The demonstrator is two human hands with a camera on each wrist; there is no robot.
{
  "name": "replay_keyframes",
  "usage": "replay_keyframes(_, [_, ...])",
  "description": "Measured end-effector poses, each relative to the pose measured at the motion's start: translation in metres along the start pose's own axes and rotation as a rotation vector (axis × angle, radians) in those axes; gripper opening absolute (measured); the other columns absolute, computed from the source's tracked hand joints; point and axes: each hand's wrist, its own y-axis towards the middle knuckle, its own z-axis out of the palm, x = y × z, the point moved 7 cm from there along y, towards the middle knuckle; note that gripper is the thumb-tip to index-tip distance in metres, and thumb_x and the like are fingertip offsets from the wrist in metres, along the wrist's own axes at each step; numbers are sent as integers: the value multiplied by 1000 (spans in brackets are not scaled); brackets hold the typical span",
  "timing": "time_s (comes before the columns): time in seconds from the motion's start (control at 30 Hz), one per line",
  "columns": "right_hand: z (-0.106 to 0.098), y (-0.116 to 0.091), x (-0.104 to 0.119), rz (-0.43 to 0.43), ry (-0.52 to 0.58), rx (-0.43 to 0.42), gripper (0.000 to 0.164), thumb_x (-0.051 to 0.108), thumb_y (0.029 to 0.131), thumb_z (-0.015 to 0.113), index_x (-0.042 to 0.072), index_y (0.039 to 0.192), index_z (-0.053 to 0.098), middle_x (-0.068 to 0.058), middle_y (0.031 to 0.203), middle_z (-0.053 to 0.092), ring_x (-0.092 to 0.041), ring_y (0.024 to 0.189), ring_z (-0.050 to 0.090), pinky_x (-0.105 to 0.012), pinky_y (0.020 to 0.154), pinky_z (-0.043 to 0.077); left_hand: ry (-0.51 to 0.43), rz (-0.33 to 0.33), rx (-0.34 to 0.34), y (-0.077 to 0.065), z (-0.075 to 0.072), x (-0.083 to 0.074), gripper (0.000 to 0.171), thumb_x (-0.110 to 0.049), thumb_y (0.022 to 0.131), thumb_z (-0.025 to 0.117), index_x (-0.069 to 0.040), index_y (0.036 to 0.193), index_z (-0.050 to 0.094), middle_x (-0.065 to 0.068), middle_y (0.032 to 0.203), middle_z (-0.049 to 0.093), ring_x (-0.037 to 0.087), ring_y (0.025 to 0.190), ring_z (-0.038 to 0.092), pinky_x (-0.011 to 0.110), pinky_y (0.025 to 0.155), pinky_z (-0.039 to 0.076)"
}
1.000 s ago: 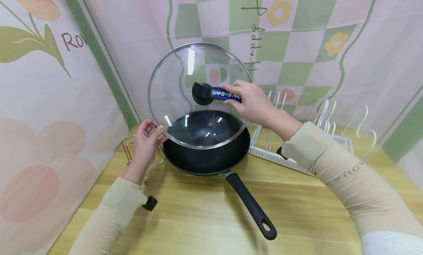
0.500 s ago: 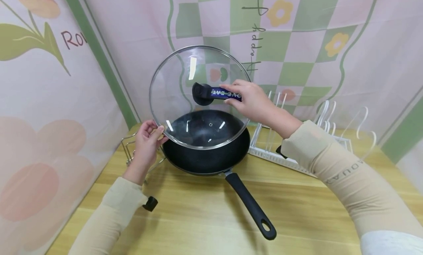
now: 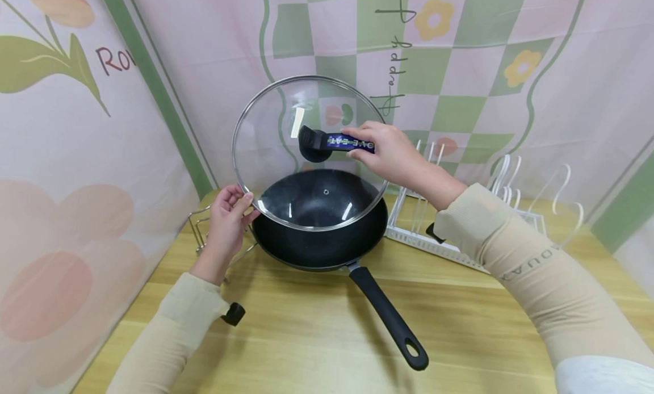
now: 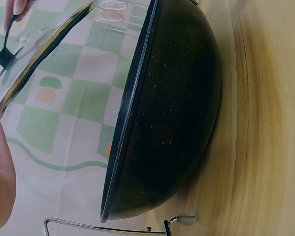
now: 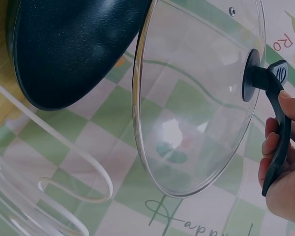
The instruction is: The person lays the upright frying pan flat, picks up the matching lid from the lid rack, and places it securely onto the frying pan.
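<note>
A clear glass lid (image 3: pixel 271 138) with a metal rim is tilted up above a black wok (image 3: pixel 317 249). My right hand (image 3: pixel 390 155) grips the lid's dark handle (image 3: pixel 332 142), fingers and thumb wrapped round it in the right wrist view (image 5: pixel 280 142). At the lid's lower left rim, my left hand (image 3: pixel 227 218) pinches the edge between thumb and fingers. The left wrist view shows the lid rim (image 4: pixel 44 54) standing apart from the wok's rim. Toward the front right points the wok's long black handle (image 3: pixel 388 317).
A white wire rack (image 3: pixel 434 243) with upright prongs stands right of the wok, partly behind the right forearm. On the left, a metal wire stand (image 3: pixel 198 229) is partly hidden by the left hand. Everything rests on a wooden table (image 3: pixel 296 337) before patterned cloth walls.
The lid's upper edge has come down slightly and its tilt has shifted, with reflections sliding across the glass. Both hands keep their holds, and the wok stays put.
</note>
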Motion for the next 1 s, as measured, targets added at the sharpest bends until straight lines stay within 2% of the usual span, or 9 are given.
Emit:
replay_keyframes(0.27, [2, 3, -2, 20, 12, 20, 45, 13, 99, 70, 5, 142, 60, -17, 122, 65, -31, 91, 57, -41, 75, 45, -13, -4, -5, 0, 0, -2, 17, 9, 101, 52, -8, 99, 51, -4, 86, 58, 8, 79, 58, 20, 71, 58])
replay_keyframes(0.67, [6, 6, -6, 53, 37, 48, 45, 14, 99, 70, 6, 142, 61, -16, 118, 65, -31, 94, 55, -41, 76, 45, 36, -25, -17, -1, -3, -3, 12, 5, 102, 54, -6, 100, 50, -5, 86, 58, 8, 80, 57, 21, 74, 58])
replay_keyframes(1.0, [11, 7, -12, 56, 36, 59, 44, 14, 99, 69, 4, 141, 61, -17, 120, 66, -32, 97, 56, -44, 81, 46, 24, -50, -36, -1, -2, -1, 15, 8, 101, 54, -7, 100, 50, -3, 84, 59, 9, 78, 58, 20, 70, 58])
